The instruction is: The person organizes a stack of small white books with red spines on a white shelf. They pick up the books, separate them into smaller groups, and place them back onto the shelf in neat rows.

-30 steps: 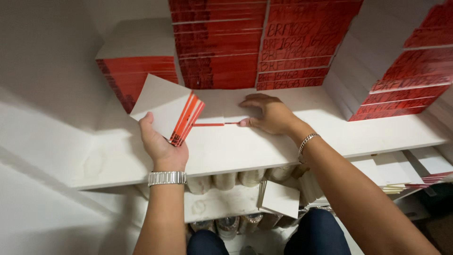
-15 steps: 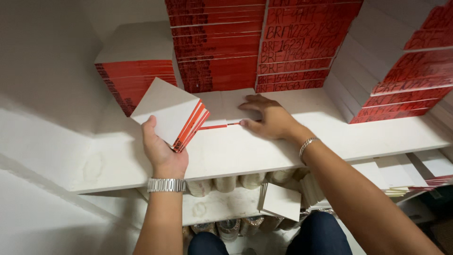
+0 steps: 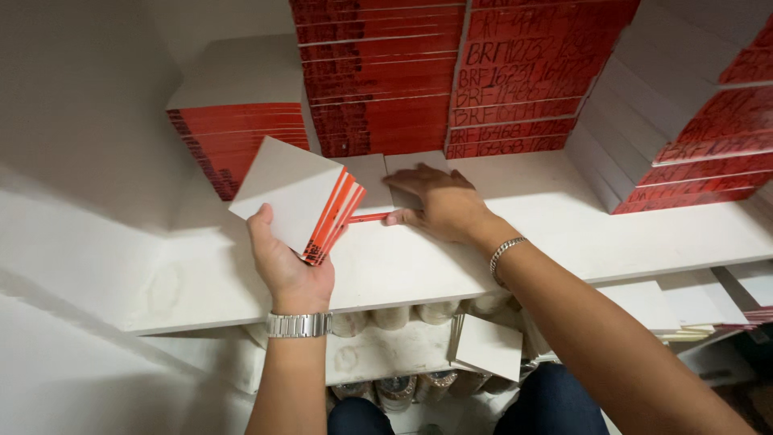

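The left hand (image 3: 288, 270) is gripping a small bundle of white booklets (image 3: 299, 197) with red spines, fanned a little and tilted up off the white shelf (image 3: 564, 234), thumb clamped over the near corner. The right hand (image 3: 435, 201) is lying flat, fingers spread and empty, pressing on a low pile of the same booklets (image 3: 378, 184) sitting on the shelf just beside the held bundle and in front of the tall red-edged stacks (image 3: 451, 72) against the back wall. A shorter stack (image 3: 237, 113) is standing to the left, another bank (image 3: 684, 129) is leaning in on the right. As I'm judging it, doing this well is meaning keeping that flat palm steady so the loose pile isn't sliding, squaring the fanned spines against the thumb before bringing the two lots together, and matching red edge to red edge so everything is facing one way. Below the shelf, a loose white card (image 3: 487, 346) is hanging at the front of the lower ledge, with rolls (image 3: 386, 318) tucked behind.
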